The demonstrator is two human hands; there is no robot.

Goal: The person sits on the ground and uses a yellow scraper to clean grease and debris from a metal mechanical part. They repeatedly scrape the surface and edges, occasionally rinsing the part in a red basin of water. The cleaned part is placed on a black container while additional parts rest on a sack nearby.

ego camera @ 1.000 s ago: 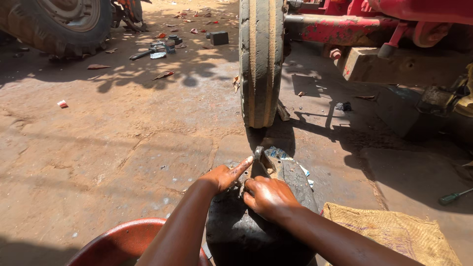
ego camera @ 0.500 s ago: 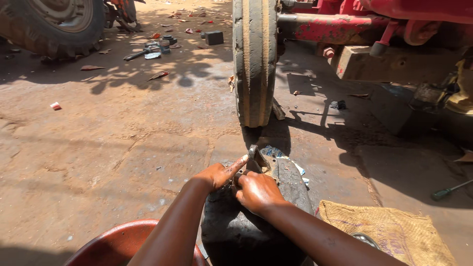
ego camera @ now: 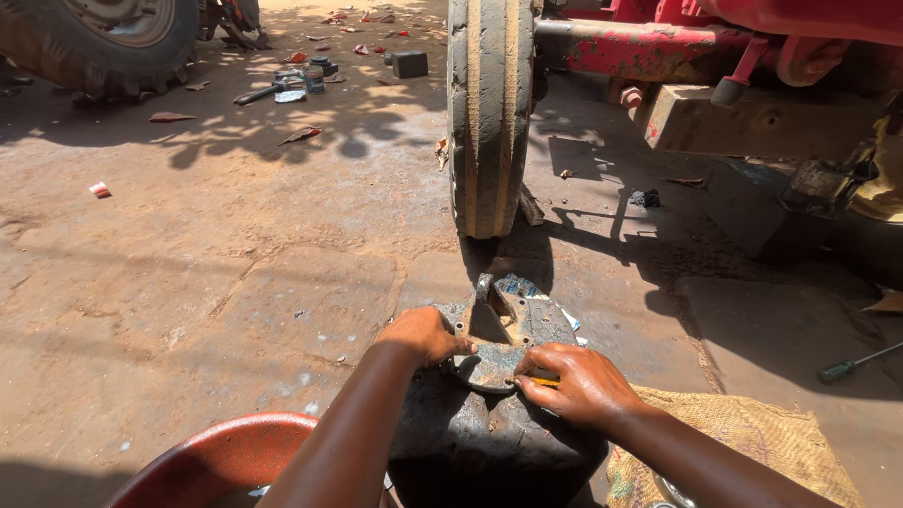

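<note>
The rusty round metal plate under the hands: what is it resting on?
The rusty round metal plate lies on a dark, grimy block. The left hand and right hand cover its edges; the contact beneath is hidden.

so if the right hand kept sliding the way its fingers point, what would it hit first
Most likely the metal plate it already touches, and beyond that the left hand on the plate's far edge. The right hand points leftward; depth is hard to judge.
</note>
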